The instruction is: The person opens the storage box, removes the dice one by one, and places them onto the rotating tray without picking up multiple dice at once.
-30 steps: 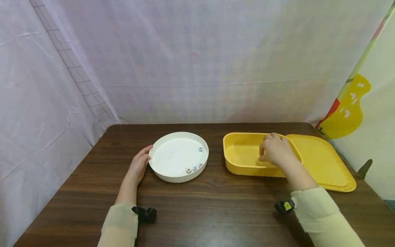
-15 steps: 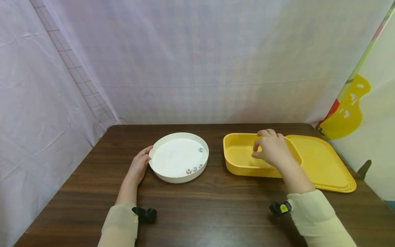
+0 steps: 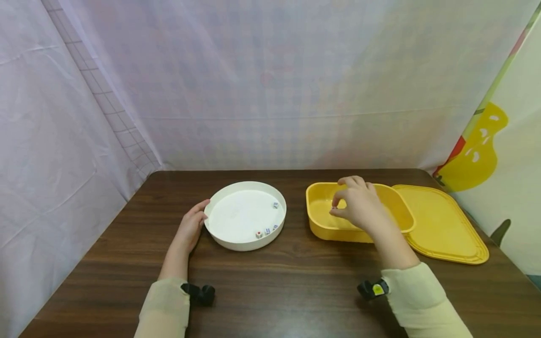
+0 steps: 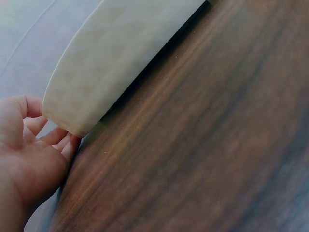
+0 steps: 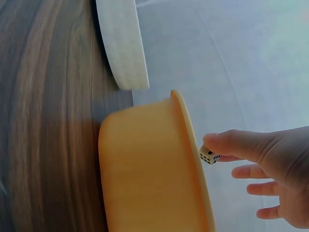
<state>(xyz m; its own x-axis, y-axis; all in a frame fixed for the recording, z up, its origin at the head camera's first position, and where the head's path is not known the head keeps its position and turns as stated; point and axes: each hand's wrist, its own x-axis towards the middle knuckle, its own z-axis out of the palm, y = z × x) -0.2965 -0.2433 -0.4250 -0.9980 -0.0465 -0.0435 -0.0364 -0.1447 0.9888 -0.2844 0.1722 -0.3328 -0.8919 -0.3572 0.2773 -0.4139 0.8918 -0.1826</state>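
Note:
My right hand (image 3: 360, 205) is over the yellow bin (image 3: 314, 220), pinching a small white die (image 5: 209, 155) between thumb and forefinger. In the right wrist view the die shows black pips, right at the bin's rim, while the other fingers are spread apart. On the left, my left hand (image 3: 192, 225) holds the edge of a round white tray (image 3: 241, 245), its thumb at the rim and its fingers by the outer wall (image 4: 96, 72). Several dice lie in the tray towards its right side, among them one with a red pip (image 3: 259, 234).
The flat yellow lid (image 3: 448, 225) lies to the right of the bin, partly under its edge. Both containers stand on a dark wooden table (image 3: 270, 291). A pale curtain (image 3: 270, 94) hangs behind the table.
My right hand has come up from inside the bin and moved left across it, with a die now showing in its pinch. The left hand and the tray stay put.

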